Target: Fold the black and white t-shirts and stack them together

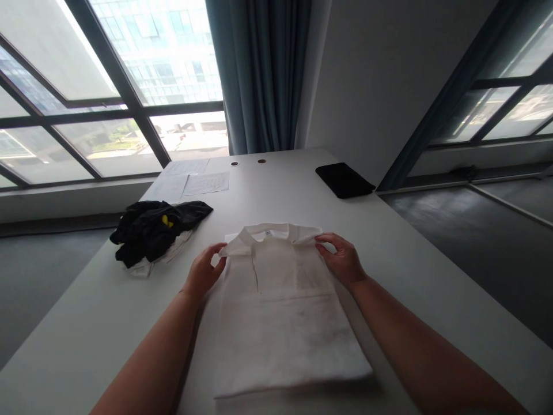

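A white collared shirt point(280, 311) lies folded into a rectangle on the white table point(432, 271), collar at the far end. My left hand point(203, 272) pinches the left collar tip, fingers curled on the cloth. My right hand point(342, 258) grips the right collar end, with fingers closed over the fabric edge. Both forearms reach in from the near edge on either side of the shirt.
A crumpled black garment point(153, 227) with a yellow spot lies to the left over some white cloth. Paper sheets point(194, 183) sit at the far left. A black folded item point(344, 179) rests at the far right. Windows and a curtain stand behind.
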The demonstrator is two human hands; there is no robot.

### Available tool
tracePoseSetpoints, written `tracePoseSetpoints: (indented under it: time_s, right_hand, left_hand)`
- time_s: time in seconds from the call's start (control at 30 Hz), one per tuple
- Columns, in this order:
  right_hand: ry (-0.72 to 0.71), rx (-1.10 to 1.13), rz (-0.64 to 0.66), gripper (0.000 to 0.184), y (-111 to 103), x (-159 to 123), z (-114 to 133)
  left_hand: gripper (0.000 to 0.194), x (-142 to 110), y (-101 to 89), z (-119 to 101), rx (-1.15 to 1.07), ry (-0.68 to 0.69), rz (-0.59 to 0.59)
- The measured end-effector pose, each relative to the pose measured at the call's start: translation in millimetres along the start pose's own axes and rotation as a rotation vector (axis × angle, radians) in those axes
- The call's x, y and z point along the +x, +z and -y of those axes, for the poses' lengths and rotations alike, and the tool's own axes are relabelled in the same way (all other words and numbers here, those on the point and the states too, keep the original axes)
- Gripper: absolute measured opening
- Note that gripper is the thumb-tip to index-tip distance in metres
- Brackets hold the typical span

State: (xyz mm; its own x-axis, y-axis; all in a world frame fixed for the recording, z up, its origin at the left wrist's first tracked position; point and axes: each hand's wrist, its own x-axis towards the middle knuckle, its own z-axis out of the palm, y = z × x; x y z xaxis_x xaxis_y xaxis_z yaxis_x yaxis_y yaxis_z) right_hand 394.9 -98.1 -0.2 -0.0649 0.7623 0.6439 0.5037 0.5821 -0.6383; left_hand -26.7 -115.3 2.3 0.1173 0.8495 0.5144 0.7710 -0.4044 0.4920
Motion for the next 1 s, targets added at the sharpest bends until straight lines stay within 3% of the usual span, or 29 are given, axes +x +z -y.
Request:
tracePoseSetpoints:
  time_s: [0.13, 0.2, 0.3, 0.43, 0.73, 0.9, 1.0]
  right_hand:
    - [0.128, 0.028, 0.13, 0.016, -8.3, -15.5, -5.6]
    - [0.16, 0.051, 0.194, 0.02, -11.1, -20.0, -8.5]
    - [0.115, 0.047, 0.316, 0.02, -13.9, -21.0, -8.2]
    - [0.05, 0.013, 0.429, 0.011, -17.0, -17.2, -3.2]
    - [0.069, -0.021, 0.439, 0.011, -23.4, -13.8, -8.7]
    - [0.116, -0.025, 0.496, 0.024, -26.6, -14.1, -11.7]
    - [0.162, 0.014, 0.351, 0.03, -26.2, -13.6, -19.5]
  left_hand:
    - [0.044, -7.1, -5.5, 4.0, -0.046, -0.009, 0.113]
    - [0.035, -8.8, -6.9, 5.4, -0.06, 0.005, 0.207]
    - [0.019, -9.8, -9.2, 5.5, -0.066, 0.048, 0.339]
    - [0.02, -9.1, -12.7, 3.6, -0.097, 0.069, 0.38]
    - [0.015, -7.4, -22.1, -3.8, -0.229, 0.05, 0.441]
    - [0.019, -7.2, -29.6, -9.8, -0.302, 0.034, 0.486]
    - [0.027, -6.3, -24.1, -3.6, -0.326, -0.051, 0.33]
